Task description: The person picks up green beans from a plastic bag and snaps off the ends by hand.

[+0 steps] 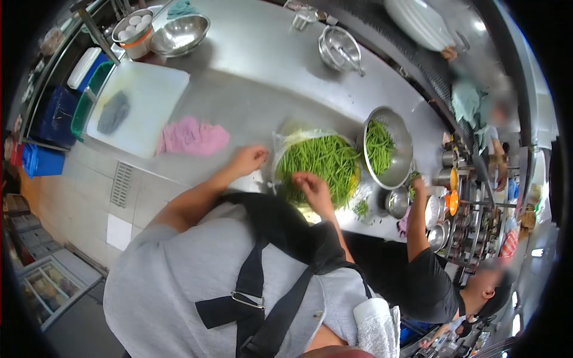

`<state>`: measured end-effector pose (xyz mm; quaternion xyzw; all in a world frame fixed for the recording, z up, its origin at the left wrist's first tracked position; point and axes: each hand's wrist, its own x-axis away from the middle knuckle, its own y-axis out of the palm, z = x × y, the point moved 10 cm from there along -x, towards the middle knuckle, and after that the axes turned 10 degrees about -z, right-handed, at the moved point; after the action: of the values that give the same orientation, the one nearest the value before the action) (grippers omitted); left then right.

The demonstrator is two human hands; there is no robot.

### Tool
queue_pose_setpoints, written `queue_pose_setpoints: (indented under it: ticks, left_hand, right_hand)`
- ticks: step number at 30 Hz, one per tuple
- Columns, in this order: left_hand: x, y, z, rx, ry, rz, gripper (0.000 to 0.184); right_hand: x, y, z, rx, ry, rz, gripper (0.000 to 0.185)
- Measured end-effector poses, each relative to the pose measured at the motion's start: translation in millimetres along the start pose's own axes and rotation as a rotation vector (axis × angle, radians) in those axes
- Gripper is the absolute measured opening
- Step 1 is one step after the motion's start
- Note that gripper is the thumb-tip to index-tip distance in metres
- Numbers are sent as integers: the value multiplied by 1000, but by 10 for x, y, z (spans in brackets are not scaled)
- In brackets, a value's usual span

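A clear plastic bag (283, 146) full of green beans (322, 156) lies open on the steel counter (250, 101). My right hand (312, 190) is over the near side of the beans, its fingers curled; whether it holds a bean is too small to tell. Just left of the bag, my left hand (250, 160) hovers by the counter's edge with fingers bent together, and what is between them cannot be made out. Right of the bag stands a steel colander (406, 143) with more green beans in it. Small green scraps (361, 207) lie near the bag.
A pink cloth (194, 136) lies beside a white cutting board (140, 89) with a grey cloth. Behind are a steel bowl (179, 36), a bowl of eggs (136, 27) and a strainer (339, 49). At right, a co-worker's hand (418, 181) is near a small bowl (397, 203).
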<state>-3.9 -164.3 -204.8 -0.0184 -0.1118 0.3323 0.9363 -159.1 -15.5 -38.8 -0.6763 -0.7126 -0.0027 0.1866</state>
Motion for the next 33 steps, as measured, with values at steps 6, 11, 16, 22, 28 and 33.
queue_pose_setpoints:
  ticks: [6, 11, 16, 22, 28, 33]
  left_hand:
    - [0, -296, 1283, 368, 173, -57, 23]
    - [1017, -1, 3831, 300, 800, -707, 28]
    - [1780, 559, 4724, 372, 1228, -1280, 28]
    - [1666, 852, 4666, 417, 1047, -1583, 26]
    - [1704, 822, 4596, 463, 1052, -1578, 17]
    - [1867, 526, 4759, 391, 1183, -1536, 15]
  right_hand:
    - [263, -262, 721, -138, 85, 56, 26]
    - [643, -386, 820, -363, 169, 93, 28]
    - [1207, -244, 591, -696, 303, -13, 49]
    - [1725, -135, 322, -901, 452, 149, 53]
    - [1838, -11, -206, -1007, 558, 238, 56]
    - [1644, 73, -458, -970, 639, 72, 63]
